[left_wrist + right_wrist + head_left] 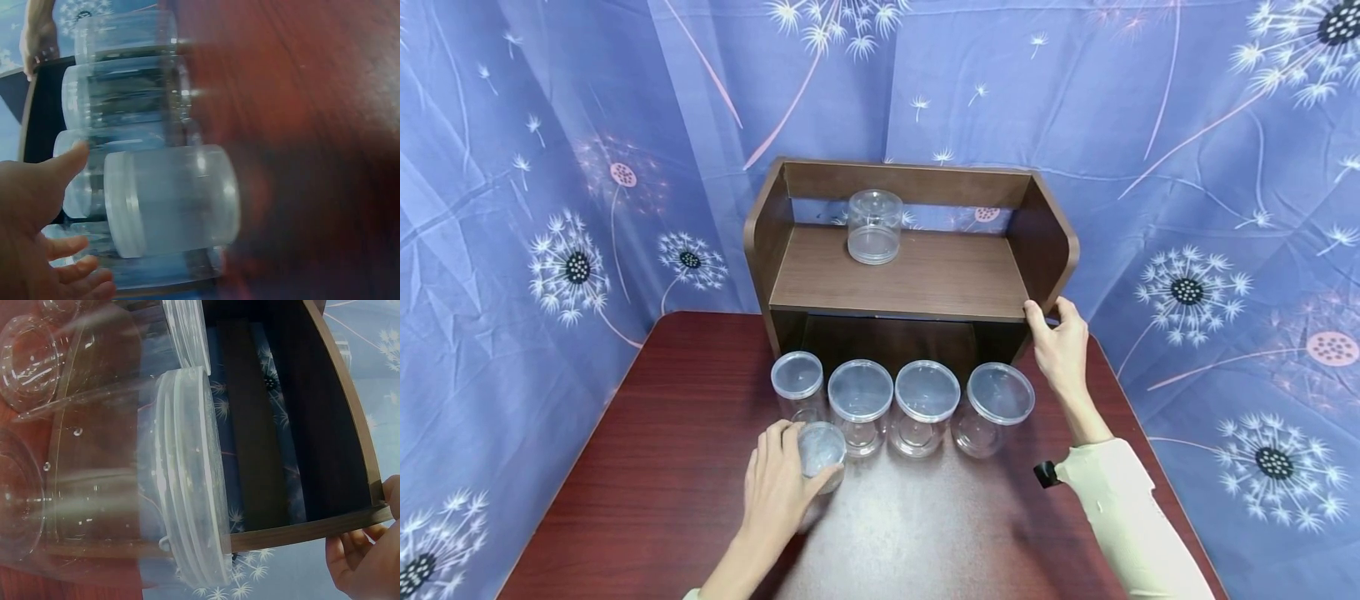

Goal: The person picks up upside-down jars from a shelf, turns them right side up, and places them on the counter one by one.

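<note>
My left hand [778, 479] is around the near side of a small clear lidded jar [822, 454], thumb and fingers spread either side of it. In the left wrist view, a gap shows between the fingers and this jar [175, 203]. At the right, my right hand [1062, 343] grips the side panel of a brown wooden shelf [895, 287], thumb inside and fingers outside. Before the shelf stand a narrower lidded jar [797, 377] and three wider ones: left [861, 392], middle [927, 392] and right [1000, 394]. The rightmost looms large in the right wrist view.
Another clear jar [875, 227] stands on the shelf's upper board, left of its middle. The shelf sits at the back of a dark red table [662, 467]. Blue curtains [985, 92] with dandelion prints hang behind and at both sides.
</note>
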Demonstrator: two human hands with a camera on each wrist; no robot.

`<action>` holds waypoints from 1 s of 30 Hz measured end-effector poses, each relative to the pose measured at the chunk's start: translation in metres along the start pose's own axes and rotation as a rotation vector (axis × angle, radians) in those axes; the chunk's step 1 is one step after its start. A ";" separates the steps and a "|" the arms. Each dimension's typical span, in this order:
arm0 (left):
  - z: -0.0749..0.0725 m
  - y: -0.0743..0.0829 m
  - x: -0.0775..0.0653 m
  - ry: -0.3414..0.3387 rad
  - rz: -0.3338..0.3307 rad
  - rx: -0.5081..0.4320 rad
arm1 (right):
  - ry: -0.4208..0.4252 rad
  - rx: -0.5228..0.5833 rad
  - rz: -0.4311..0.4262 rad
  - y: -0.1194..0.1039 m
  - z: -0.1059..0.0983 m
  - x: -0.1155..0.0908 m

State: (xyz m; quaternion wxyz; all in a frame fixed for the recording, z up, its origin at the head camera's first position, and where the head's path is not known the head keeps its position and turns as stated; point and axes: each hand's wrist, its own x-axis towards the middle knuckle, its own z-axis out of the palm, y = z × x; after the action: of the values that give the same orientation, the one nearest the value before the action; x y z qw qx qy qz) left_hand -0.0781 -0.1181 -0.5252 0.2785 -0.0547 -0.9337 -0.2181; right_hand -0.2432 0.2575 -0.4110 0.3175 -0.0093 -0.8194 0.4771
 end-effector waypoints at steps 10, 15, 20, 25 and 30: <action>-0.033 0.020 0.029 0.136 0.012 -0.124 | -0.009 0.029 0.033 0.002 -0.001 0.001; -0.048 0.032 0.057 0.165 0.027 -0.218 | -0.006 0.033 0.033 0.003 -0.002 0.001; -0.062 0.040 0.090 0.139 0.031 -0.303 | -0.009 0.028 0.028 0.002 -0.002 0.001; -0.072 0.044 0.124 0.114 0.065 -0.442 | -0.008 0.017 0.020 0.001 0.000 0.002; -0.079 0.047 0.155 0.033 0.049 -0.575 | -0.009 0.013 0.015 0.002 0.000 0.002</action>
State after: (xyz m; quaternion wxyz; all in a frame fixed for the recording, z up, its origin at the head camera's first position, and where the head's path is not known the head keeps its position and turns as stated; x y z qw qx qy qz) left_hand -0.1584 -0.1137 -0.3636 0.2717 -0.1506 -0.8274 -0.4679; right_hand -0.2452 0.2590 -0.4115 0.3104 -0.0113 -0.8175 0.4849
